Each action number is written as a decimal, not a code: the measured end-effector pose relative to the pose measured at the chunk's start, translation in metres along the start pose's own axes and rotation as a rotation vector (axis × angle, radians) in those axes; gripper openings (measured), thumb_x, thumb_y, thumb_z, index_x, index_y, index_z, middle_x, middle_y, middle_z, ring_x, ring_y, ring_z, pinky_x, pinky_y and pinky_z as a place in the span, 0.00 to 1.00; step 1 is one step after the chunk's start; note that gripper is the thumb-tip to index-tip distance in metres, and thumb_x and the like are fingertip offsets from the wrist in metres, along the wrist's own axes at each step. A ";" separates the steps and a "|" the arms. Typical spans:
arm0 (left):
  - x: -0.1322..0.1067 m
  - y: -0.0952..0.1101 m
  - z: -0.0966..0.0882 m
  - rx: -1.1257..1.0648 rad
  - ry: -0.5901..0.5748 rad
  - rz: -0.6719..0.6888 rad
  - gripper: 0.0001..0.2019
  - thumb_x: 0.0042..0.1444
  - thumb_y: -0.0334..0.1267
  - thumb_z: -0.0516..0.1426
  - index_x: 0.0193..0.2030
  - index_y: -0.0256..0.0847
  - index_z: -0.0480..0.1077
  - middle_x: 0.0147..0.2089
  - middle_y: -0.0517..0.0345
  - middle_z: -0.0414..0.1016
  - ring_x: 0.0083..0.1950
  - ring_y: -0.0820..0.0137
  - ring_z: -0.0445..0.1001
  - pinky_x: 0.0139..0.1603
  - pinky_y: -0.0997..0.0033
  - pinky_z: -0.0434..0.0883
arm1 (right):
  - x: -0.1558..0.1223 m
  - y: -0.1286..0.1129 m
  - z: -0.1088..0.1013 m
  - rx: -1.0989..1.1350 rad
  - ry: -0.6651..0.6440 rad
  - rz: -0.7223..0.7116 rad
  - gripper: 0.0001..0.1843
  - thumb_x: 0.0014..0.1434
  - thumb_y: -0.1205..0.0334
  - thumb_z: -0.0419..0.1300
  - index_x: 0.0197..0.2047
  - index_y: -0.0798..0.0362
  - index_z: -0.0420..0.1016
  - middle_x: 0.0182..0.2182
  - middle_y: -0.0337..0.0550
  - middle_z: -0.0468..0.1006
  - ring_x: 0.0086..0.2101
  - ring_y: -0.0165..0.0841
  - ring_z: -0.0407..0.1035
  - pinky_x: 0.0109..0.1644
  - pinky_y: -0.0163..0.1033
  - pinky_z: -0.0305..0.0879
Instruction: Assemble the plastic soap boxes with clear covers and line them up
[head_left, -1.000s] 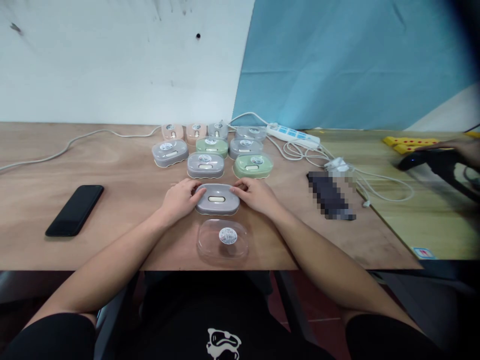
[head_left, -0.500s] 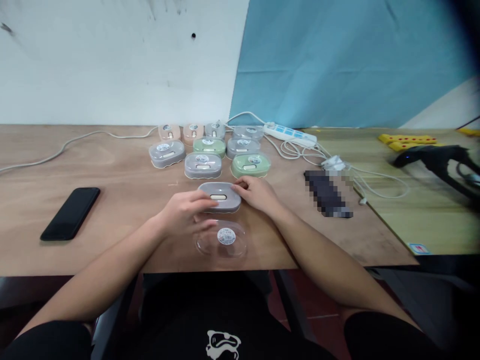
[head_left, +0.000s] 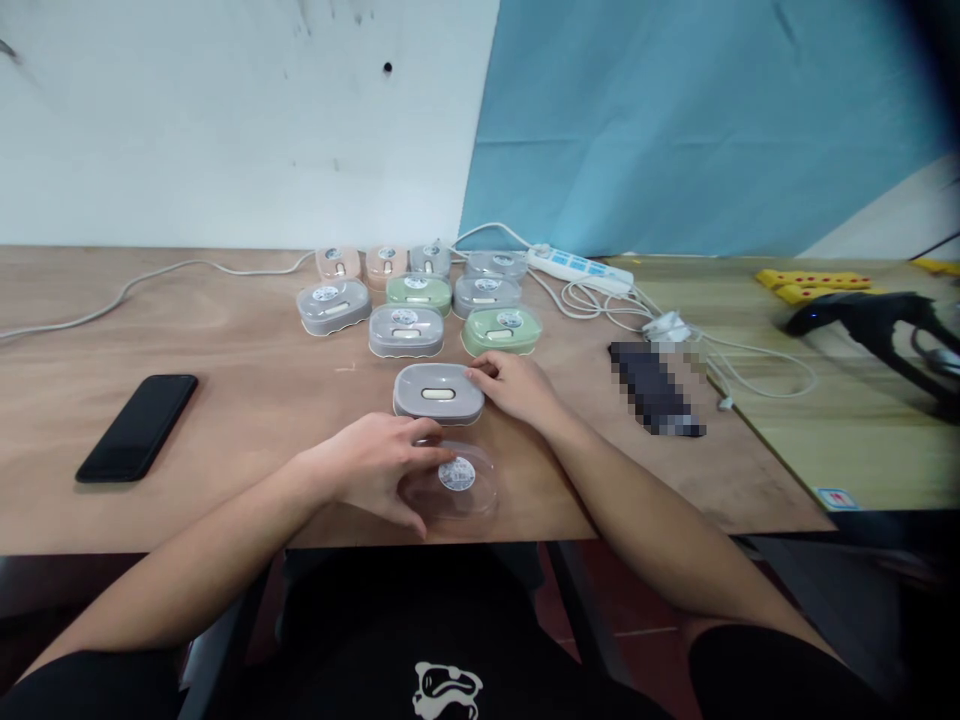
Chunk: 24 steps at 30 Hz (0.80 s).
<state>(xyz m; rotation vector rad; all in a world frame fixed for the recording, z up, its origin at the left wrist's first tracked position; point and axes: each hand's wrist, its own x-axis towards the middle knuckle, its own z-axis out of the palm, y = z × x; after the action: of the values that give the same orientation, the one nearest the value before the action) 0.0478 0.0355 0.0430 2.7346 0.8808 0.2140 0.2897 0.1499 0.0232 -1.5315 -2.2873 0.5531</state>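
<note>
An oval grey soap box (head_left: pixel 439 380) with a cream oblong piece in its top sits uncovered on the table in front of me. My right hand (head_left: pixel 514 388) grips its right end, thumb on the upper rim and fingers curled behind. Closer to me lies a clear oval plastic lid (head_left: pixel 469 500) with a round printed sticker (head_left: pixel 457 474). Over the left end of that lid is my left hand (head_left: pixel 386 465), thumb and fingers spread apart. Its fingertips reach the sticker's upper edge; whether they press on the lid I cannot tell.
Several lidded boxes, such as a green box (head_left: pixel 501 330) and a grey box (head_left: pixel 406 332), stand in rows behind. A black phone (head_left: pixel 139 428) lies left. To the right are a power strip (head_left: pixel 581 268), a white cable (head_left: pixel 739 385), a pixelated dark item (head_left: pixel 654 388) and a black stand (head_left: pixel 885 325).
My left hand has moved off the grey soap box toward me, onto the clear lid, its thumb spreading away from the fingers. My right hand stays at the box.
</note>
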 end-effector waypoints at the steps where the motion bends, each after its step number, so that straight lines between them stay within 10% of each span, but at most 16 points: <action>1: 0.000 0.000 0.000 0.004 -0.011 -0.006 0.40 0.47 0.64 0.64 0.65 0.50 0.67 0.60 0.46 0.73 0.50 0.53 0.78 0.44 0.59 0.74 | 0.000 0.000 0.000 0.003 0.000 0.002 0.15 0.65 0.50 0.59 0.45 0.49 0.81 0.41 0.43 0.85 0.40 0.40 0.78 0.40 0.40 0.67; 7: -0.001 -0.002 0.004 -0.046 0.042 0.005 0.37 0.51 0.57 0.64 0.66 0.50 0.66 0.62 0.46 0.72 0.55 0.51 0.76 0.50 0.56 0.74 | -0.001 0.000 -0.001 0.013 -0.001 -0.013 0.16 0.65 0.48 0.59 0.45 0.49 0.81 0.40 0.44 0.85 0.39 0.40 0.78 0.39 0.40 0.66; 16: -0.007 -0.025 -0.009 -0.163 0.499 -0.064 0.40 0.43 0.62 0.68 0.62 0.47 0.70 0.60 0.45 0.72 0.60 0.50 0.72 0.64 0.47 0.67 | -0.002 -0.001 -0.006 0.138 0.122 -0.029 0.21 0.66 0.44 0.55 0.44 0.50 0.80 0.38 0.44 0.84 0.38 0.39 0.77 0.41 0.40 0.67; 20: 0.000 -0.046 -0.004 -0.249 0.652 -0.142 0.37 0.46 0.54 0.69 0.61 0.43 0.69 0.61 0.41 0.72 0.63 0.51 0.71 0.64 0.48 0.69 | -0.005 0.003 -0.011 0.451 0.230 -0.196 0.38 0.66 0.30 0.42 0.57 0.52 0.74 0.48 0.50 0.82 0.46 0.41 0.76 0.51 0.44 0.70; 24: 0.008 -0.058 0.005 -0.363 0.711 -0.137 0.37 0.47 0.50 0.70 0.62 0.40 0.67 0.62 0.39 0.72 0.64 0.51 0.71 0.67 0.47 0.67 | -0.009 0.001 -0.011 0.430 0.044 -0.386 0.51 0.55 0.21 0.49 0.69 0.47 0.62 0.64 0.51 0.70 0.59 0.47 0.68 0.62 0.51 0.64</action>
<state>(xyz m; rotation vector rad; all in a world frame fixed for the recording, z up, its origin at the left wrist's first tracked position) 0.0229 0.0847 0.0215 2.2434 1.0513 1.2346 0.2993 0.1434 0.0320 -0.8679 -2.1664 0.8202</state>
